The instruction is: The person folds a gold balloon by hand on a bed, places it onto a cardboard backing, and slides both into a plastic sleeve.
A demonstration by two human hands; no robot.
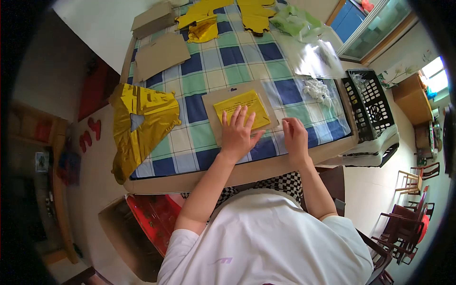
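Note:
My left hand (239, 134) lies with its fingers spread on a folded yellow foil packet (243, 100). That packet rests on a tan cardboard sheet (209, 105) with a small hanging slot at its top edge. To the right of the card, my right hand (295, 137) is held over the checked cloth (192, 137) near the front edge, its fingers curled together; whether something small is between them cannot be made out. A large gold foil piece (145, 116) with a hole in it spreads over the left corner.
Stacked tan cards (164, 54) are at the back left, beside more gold foil pieces (255, 14). Clear plastic bags (319, 59) and a bunch of white string (317, 91) lie at the right. A black basket (370, 107) stands beyond the right edge, and a cardboard box (126, 237) below left.

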